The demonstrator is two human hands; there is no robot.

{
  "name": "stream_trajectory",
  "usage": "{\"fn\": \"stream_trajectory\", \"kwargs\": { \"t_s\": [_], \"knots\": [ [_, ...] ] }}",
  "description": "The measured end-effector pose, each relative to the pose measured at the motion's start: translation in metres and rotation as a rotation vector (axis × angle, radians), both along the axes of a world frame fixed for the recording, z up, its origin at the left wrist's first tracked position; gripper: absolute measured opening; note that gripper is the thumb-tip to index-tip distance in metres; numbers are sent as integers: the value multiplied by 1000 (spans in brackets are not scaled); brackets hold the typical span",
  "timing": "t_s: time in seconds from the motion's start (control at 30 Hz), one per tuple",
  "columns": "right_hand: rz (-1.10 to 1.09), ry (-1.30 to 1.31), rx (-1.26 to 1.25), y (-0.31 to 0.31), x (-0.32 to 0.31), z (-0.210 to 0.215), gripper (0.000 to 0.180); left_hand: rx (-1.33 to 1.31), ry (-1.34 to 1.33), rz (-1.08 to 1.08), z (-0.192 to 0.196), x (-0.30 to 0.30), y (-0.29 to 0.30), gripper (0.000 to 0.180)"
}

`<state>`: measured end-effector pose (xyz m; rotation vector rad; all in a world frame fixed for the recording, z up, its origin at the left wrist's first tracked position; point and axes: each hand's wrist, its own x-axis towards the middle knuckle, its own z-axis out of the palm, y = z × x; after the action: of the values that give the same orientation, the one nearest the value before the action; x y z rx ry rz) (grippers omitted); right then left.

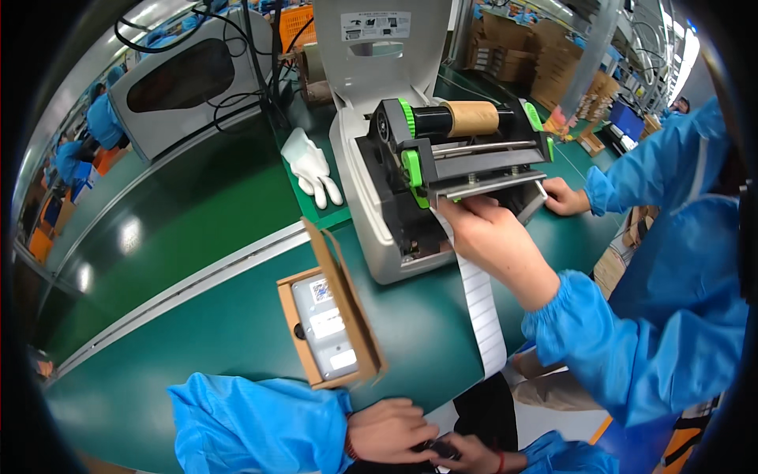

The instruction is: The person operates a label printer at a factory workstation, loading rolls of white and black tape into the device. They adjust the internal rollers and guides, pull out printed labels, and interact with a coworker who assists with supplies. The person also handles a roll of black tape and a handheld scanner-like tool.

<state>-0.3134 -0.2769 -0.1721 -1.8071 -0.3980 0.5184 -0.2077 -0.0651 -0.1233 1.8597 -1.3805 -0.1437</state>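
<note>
Left hand (pixel 391 430) and right hand (pixel 474 454) meet low together, fingers curled, forearms in blue sleeves

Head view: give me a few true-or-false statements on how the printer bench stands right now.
1. The label printer has its lid raised. True.
2. The white glove lies on the cardboard box. False: it lies on the green surface left of the printer, apart from the box.
3. The open box holds a grey device. True.
4. The wearer's own hands reach into the printer. False: that is a co-worker's hand. The left hand and right hand sit together at the lower edge.
5. A white label strip runs from the printer towards the table edge. True.
</note>
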Motion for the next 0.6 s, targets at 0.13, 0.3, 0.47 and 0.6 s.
{"fn": "stream_trajectory", "kwargs": {
  "t_s": [0.13,0.3,0.47,0.6],
  "knots": [
    [119,289,115,11,1,-40,45,37,93,-25,13,11,1,24],
    [141,191,228,12,19,-20,33,116,49,-150,10,10,18,38],
    [312,238,155,10,21,-10,30,-58,137,-30,16,11,7,27],
    [201,221,184,12,4,-6,30,-63,17,-78,2,1,10,27]
  ]
}}
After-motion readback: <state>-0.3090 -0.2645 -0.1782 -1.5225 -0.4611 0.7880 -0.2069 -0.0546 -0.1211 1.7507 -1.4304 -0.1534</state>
